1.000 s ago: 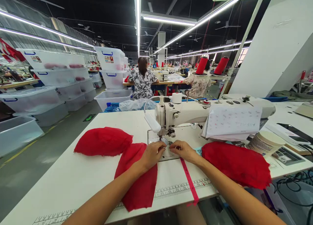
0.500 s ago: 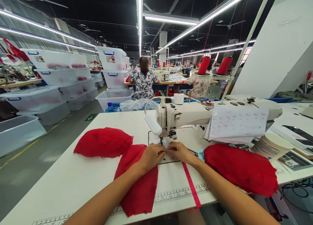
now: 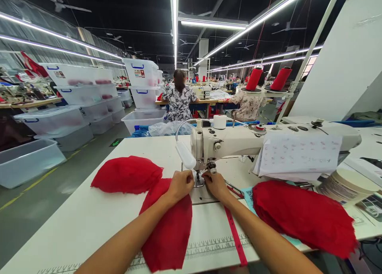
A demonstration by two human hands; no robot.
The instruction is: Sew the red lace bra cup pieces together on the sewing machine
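Observation:
My left hand [image 3: 181,185], its fingers curled in a pinch, is just left of the presser foot [image 3: 198,180] of a white sewing machine [image 3: 232,140]. Whatever it may pinch is too small to see. On the other side of the foot, my right hand [image 3: 215,185] has its fingertips pressed together close under the needle area; their contents are hidden too. A red fabric piece [image 3: 168,230] lies under my left wrist, touching another red piece [image 3: 127,174] farther left. Below my right wrist a narrow red strip [image 3: 235,236] runs over the ruler markings.
A stack of red fabric pieces [image 3: 301,214] lies right of my right forearm, near a round tub [image 3: 347,184]. Red-handled snips [image 3: 235,190] rest beside the machine. Paper sheets [image 3: 300,154] hang on its arm. Clear bins [image 3: 140,73] and two seated people are beyond the table [image 3: 113,222].
My hands, close together in front of the needle before, have parted to either side of the presser foot. The right one has moved nearer the needle. The view has shifted slightly.

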